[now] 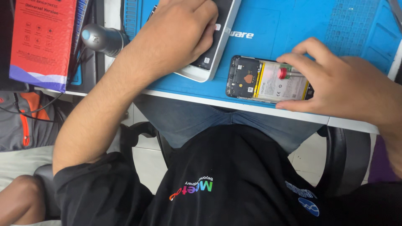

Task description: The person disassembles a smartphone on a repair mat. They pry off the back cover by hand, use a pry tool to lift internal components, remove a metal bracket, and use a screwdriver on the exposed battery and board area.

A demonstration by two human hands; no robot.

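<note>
The left hand [184, 31] presses down, fingers curled, on a white-framed phone screen [211, 62]. The right hand [339, 86] grips an opened phone [257, 79] on the blue mat [293, 25].

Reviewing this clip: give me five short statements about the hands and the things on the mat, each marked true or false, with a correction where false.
1. The opened phone lies on a blue work mat. True.
2. The right hand rests on the opened phone. True.
3. The left hand is lifted clear of everything. False: it presses on a dark slab in a white frame.
4. The small red-capped piece sits on the white frame. False: it sits on the opened phone, by the right fingertips.
5. A red package stands at the left of the picture. True.
</note>
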